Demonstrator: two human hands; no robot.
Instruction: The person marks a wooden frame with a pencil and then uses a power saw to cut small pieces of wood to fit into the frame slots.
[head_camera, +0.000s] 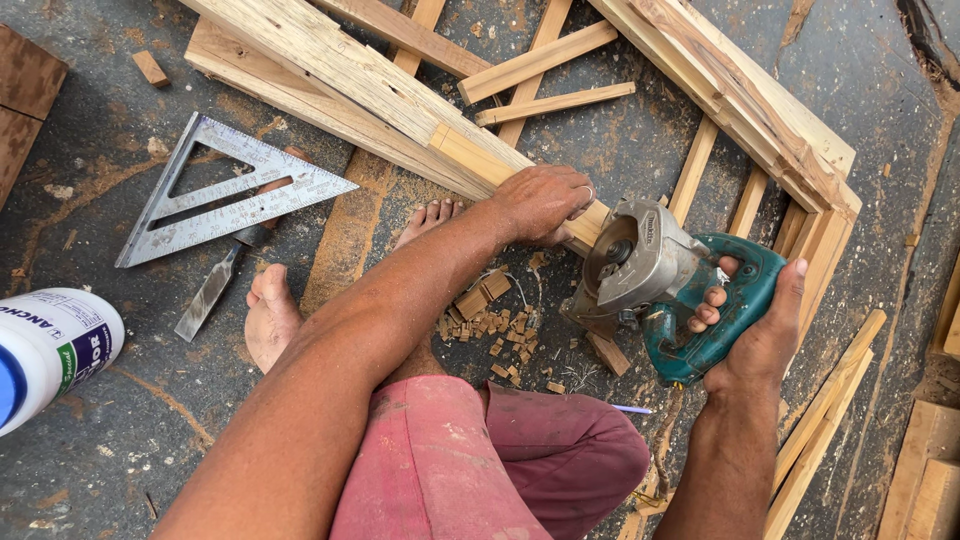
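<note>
Head view, white bottle (50, 350) far left, blue-green label

The wooden batten (470, 150) is a long, pale, rough-sawn strip that runs diagonally from the upper left down toward the middle, lying across other timber. Its lower end is cleaner and yellower than the grey, splintered upper stretch, and the left hand (540, 203) grips it there from above. The circular saw (675, 285) has a teal plastic body and handle and a grey metal blade guard. It sits tilted, its guard pressed against the batten's lower end, and the right hand (760, 320) wraps its handle.
</note>
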